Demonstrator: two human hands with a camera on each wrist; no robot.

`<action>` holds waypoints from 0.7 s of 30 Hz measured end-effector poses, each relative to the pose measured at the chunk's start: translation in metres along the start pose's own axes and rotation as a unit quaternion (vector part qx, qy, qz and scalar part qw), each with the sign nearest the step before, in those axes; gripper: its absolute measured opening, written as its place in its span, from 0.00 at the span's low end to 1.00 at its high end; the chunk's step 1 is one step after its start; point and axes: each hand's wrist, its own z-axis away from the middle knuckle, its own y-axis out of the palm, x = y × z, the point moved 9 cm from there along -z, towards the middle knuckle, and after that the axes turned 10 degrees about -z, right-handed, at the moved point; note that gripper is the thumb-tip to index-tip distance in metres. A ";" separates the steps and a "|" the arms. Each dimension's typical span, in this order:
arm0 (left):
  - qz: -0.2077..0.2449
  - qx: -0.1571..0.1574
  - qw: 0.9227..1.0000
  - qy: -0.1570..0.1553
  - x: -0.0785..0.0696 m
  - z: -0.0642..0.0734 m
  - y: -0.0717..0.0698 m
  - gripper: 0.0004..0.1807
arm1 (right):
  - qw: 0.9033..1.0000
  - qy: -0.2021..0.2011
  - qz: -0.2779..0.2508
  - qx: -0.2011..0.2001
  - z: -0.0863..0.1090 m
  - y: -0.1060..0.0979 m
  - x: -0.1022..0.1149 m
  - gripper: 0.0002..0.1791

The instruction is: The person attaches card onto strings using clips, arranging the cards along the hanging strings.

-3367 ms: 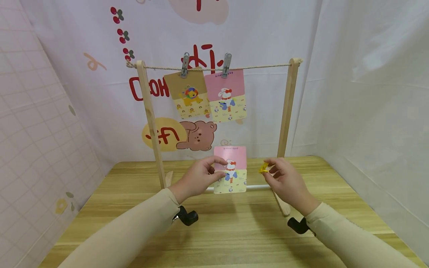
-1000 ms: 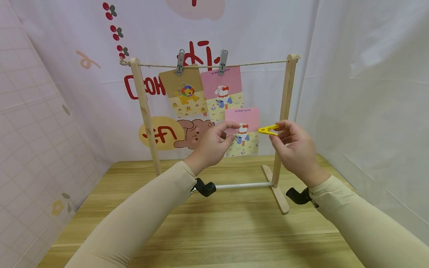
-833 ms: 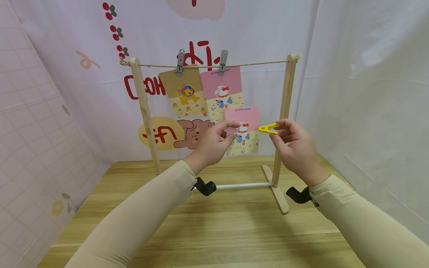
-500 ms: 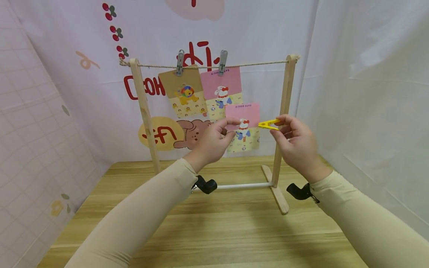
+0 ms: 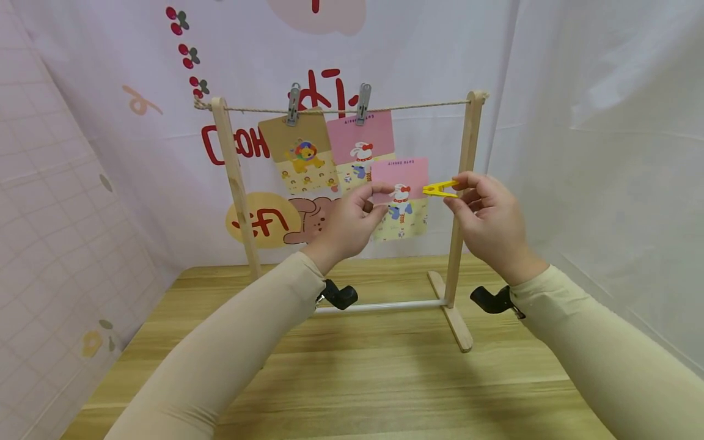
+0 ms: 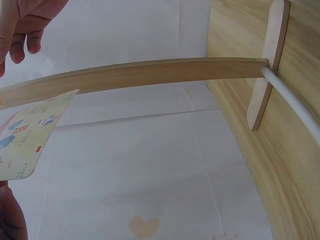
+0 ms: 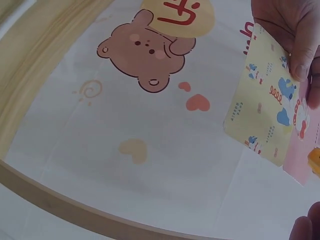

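Note:
My left hand (image 5: pixel 349 223) pinches the left edge of a pink and yellow rabbit card (image 5: pixel 411 211), held up in the air below the rope. The card's lower half (image 7: pixel 260 105) shows in the right wrist view, with the left thumb on its face. My right hand (image 5: pixel 492 223) pinches a yellow clothespin (image 5: pixel 431 190) by its handle ends. The pin's nose points left and overlaps the card's right edge in the head view. Above, two grey clothespins hold a brown lion card (image 5: pixel 302 137) and another pink rabbit card (image 5: pixel 356 134) on the rope (image 5: pixel 423 106).
The rope runs between two wooden posts, the right post (image 5: pixel 455 263) standing on a flat foot (image 5: pixel 456 324). A white rod (image 5: pixel 390 306) joins the posts low down. The wooden tabletop (image 5: pixel 352 379) lies beneath, and a printed cloth (image 5: pixel 429 55) hangs behind.
Both hands have risen from near the tabletop towards the rope, carrying the card and the yellow clothespin. The pin has turned so its nose points left. The hung cards stay on the rope.

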 end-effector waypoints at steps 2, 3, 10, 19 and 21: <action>-0.001 -0.002 1.000 0.000 -0.002 -0.002 -0.001 0.18 | 1.000 -0.002 0.002 -0.002 -0.004 -0.002 0.002 0.13; -0.002 -0.004 1.000 0.001 -0.003 -0.003 -0.002 0.18 | 1.000 -0.003 0.002 -0.004 -0.006 -0.003 0.004 0.13; 0.006 -0.018 1.000 0.013 -0.011 -0.012 -0.006 0.18 | 1.000 0.006 0.003 -0.016 -0.021 -0.010 0.011 0.12; 0.002 -0.051 0.998 0.020 -0.020 -0.025 -0.015 0.18 | 0.999 0.020 0.014 -0.027 -0.047 -0.018 0.020 0.11; 0.000 -0.054 0.998 0.019 -0.022 -0.026 -0.016 0.19 | 0.999 0.016 0.015 -0.027 -0.052 -0.018 0.023 0.11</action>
